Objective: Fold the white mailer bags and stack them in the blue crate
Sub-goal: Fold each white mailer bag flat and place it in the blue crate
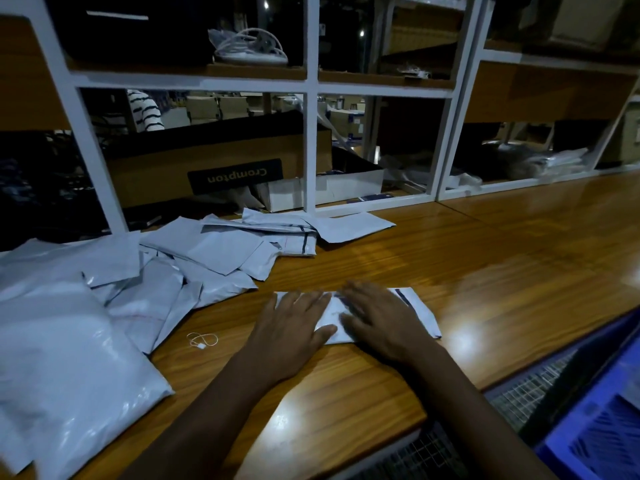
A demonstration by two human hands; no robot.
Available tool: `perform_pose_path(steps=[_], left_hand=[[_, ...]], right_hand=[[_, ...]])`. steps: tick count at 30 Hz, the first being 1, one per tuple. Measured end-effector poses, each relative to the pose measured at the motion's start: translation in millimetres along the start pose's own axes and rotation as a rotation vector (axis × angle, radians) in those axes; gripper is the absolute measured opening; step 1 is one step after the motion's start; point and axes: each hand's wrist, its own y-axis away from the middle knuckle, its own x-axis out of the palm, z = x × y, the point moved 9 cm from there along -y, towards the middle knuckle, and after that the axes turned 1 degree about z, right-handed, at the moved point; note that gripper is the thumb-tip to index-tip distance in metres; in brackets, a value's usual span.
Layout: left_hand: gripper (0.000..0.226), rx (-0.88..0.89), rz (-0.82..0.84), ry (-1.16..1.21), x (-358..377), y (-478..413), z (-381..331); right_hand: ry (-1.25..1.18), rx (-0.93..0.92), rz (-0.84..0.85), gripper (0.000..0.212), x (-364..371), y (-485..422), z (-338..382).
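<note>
Mailer bag point(415, 310) is pinned to counter point(485, 271) by L hand point(291, 327) & R hand point(377, 320), fingers straight & spread, prob. so crease is set before blue crate point(595, 420) is loaded

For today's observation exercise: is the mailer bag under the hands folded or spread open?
Folded, it seems: the mailer bag is a narrow strip, left hand and right hand pressing it flat.
</note>
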Motion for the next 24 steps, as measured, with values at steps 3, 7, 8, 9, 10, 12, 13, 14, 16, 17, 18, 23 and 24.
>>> perform_pose_path(steps=[3,7,8,9,10,12,13,14,16,17,18,23,24], left_hand=[[0.070,-0.014,0.060,0.019,-1,-6,3],[0.082,-0.010,0.127,0.021,4,-8,6],[0.088,-0.012,0.133,0.026,6,-8,8],[0.089,-0.016,0.130,0.042,5,-8,9],[0.087,-0.021,0.128,0.057,6,-8,10],[0.075,-0.020,0.122,0.064,6,-9,11],[0.071,-0.018,0.108,0.062,6,-9,11],[0.071,-0.019,0.098,0.060,6,-8,11],[0.084,-0.024,0.091,0.064,7,-7,12],[0.091,-0.027,0.084,0.072,7,-6,13],[0.096,-0.033,0.076,0.075,7,-6,14],[0.094,-0.099,0.029,0.078,7,4,21],[0.091,-0.114,-0.001,0.072,4,6,23]], right_hand=[[0.162,0.003,0.173,0.095,24,0,0],[0.218,0.057,0.183,0.100,25,-2,-5],[0.213,0.066,0.175,0.100,25,-1,-6],[0.205,0.076,0.170,0.101,25,-2,-8],[0.199,0.084,0.170,0.103,25,-4,-11],[0.231,0.076,0.180,0.111,29,-7,-18],[0.276,0.047,0.179,0.115,31,-7,-20],[0.327,0.029,0.177,0.116,33,-6,-23],[0.390,0.073,0.158,0.111,30,-4,-34],[0.394,0.128,0.156,0.108,30,-4,-43],[0.367,0.198,0.150,0.108,31,-4,-54],[0.187,0.540,0.039,0.082,14,9,-71],[0.200,0.546,-0.018,0.073,6,13,-67]])
